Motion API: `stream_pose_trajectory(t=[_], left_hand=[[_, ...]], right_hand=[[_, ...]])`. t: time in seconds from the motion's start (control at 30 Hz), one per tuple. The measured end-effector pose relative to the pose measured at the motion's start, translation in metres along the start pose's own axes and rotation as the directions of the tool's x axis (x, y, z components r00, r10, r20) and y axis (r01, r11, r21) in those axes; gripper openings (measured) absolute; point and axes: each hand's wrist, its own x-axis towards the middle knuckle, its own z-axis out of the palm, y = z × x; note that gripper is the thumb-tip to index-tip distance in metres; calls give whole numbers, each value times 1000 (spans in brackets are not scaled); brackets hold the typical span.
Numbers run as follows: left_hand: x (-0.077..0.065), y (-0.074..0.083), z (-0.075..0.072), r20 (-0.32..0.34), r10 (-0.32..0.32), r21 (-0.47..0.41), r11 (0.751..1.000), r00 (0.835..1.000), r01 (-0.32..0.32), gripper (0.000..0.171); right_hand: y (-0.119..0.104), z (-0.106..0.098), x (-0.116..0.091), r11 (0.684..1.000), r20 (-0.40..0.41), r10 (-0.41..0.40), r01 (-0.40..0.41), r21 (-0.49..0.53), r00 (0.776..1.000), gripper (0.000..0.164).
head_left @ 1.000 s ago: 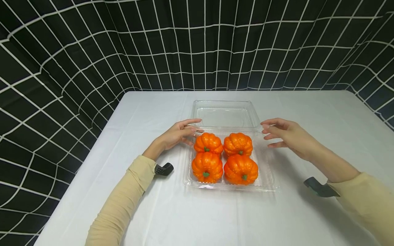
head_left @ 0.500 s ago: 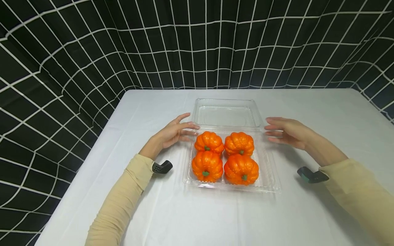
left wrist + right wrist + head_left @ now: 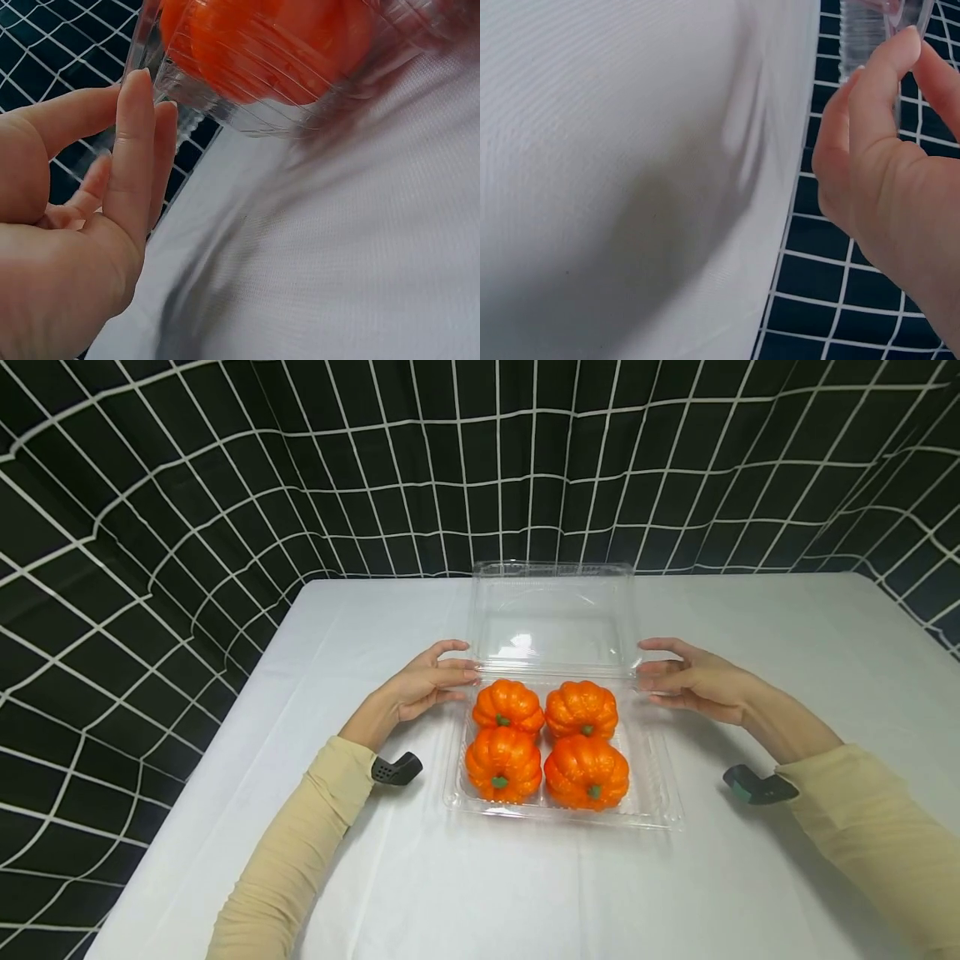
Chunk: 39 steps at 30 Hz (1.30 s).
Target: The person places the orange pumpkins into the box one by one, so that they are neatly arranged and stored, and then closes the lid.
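Observation:
Several shiny orange pumpkins with green stems [image 3: 504, 764] sit in two rows in the base of a clear plastic clamshell container [image 3: 651, 768]. Its transparent lid [image 3: 555, 610] is tilted up at the back. My left hand [image 3: 416, 689] pinches the lid's left side near the hinge; in the left wrist view, thumb and fingers of that hand [image 3: 82, 217] meet at the plastic edge. On the opposite side my right hand [image 3: 701, 685] pinches the lid's right edge. Clear plastic shows at the fingertips of this hand [image 3: 900, 157] in the right wrist view.
A white cloth [image 3: 420, 877] covers the table under the container. Behind and to both sides hangs a black curtain with white grid lines [image 3: 525, 468]. Black wrist devices sit at the left cuff [image 3: 397, 769] and right cuff [image 3: 761, 785].
The lid, lying flat behind the base before, has swung upward. Both hands have come in from just beside the container to its lid edges. The pumpkins stay put.

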Motion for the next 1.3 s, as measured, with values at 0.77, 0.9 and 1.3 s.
stream_pose_trajectory(t=[0.77,0.9,1.3], left_hand=[[1,-1,-2,7,127,-20,992,992,-127,21],[0,0,-2,13,131,-24,991,991,-131,19],[3,-1,-1,2,129,46,991,992,-129,48]], right_hand=[[11,0,5,971,-58,-216,220,94,975,23],[11,-1,4,971,-55,-216,220,90,975,22],[8,-5,0,988,-49,-144,141,-62,988,22]])
